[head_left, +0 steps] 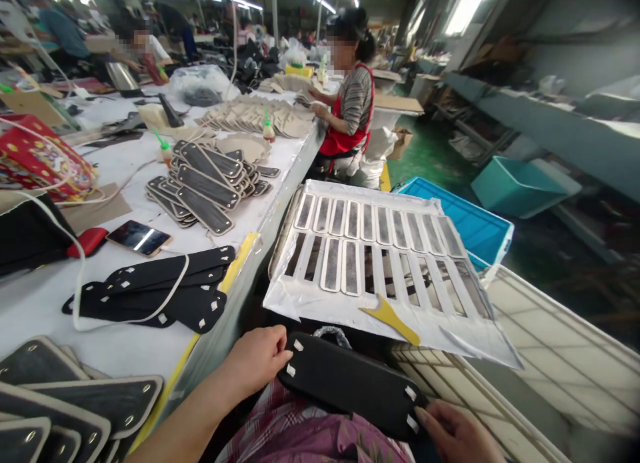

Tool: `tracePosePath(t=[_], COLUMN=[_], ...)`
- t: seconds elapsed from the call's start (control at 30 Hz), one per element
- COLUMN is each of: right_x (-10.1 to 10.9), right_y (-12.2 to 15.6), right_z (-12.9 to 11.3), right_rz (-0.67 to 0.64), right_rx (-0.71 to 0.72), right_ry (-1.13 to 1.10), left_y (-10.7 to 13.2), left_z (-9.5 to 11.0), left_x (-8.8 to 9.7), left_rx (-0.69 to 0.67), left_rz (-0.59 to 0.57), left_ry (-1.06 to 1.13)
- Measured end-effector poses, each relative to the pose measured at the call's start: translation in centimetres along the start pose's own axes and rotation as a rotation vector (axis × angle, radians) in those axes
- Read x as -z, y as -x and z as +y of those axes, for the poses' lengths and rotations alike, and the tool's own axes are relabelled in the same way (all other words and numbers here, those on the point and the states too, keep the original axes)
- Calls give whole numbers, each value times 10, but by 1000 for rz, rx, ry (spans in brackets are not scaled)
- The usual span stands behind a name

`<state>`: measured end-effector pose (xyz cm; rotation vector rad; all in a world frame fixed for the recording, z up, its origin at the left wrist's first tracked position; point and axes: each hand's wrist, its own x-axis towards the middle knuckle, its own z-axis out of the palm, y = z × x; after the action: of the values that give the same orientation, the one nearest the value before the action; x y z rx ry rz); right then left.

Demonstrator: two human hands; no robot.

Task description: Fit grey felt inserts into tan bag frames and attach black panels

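Over my lap lies a long black panel (350, 383) with rounded corners and small white tabs near both ends. My left hand (263, 356) is closed, its fingers pinching the panel's left end. At the opposite end, my right hand (453, 429) grips the lower right corner between thumb and fingers. Just beyond the panel is a white slotted board (305, 296), with grey rectangular pieces (351, 266) filling its back row and two slots of the front row. A yellow flat tool (393, 319) with a notched end rests on the board's near edge.
On the white table (125, 239) at left are black panels (165, 283), a phone (139, 238), a white cable and piles of grey pale-edged pieces (207, 183). A co-worker in a red apron (357, 126) sits ahead. Blue crates (465, 216) stand at right.
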<state>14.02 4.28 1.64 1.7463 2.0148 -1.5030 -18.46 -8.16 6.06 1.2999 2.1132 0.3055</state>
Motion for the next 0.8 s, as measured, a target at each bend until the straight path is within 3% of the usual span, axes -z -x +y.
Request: tracePosePath(t=[0.07,0.17,0.3,0.4,0.57,0.67,0.8], right_x=[2,6,13,17,18,18,21], right_y=[-1,3,11,13,15,14,13], right_z=[3,2,-5,-6,2,6,10], right_rz=[15,68,137,165,174,168,159], right_rx=[40,103,152,142,155,174,191], right_ry=[27,70,130,151,141,138,133], left_y=[0,1,-7,-18,-26,-30,-35], left_z=[4,8,6,15,74,109,127], left_x=[-1,-10,-37,-60,-94,-114,-135], left_rx=[-70,-286,-612,-803,-895,-929,-920], left_rz=[60,166,279,262,68,7,-2], left_ry=[-80,-229,-410,-419,-272,-208,-207])
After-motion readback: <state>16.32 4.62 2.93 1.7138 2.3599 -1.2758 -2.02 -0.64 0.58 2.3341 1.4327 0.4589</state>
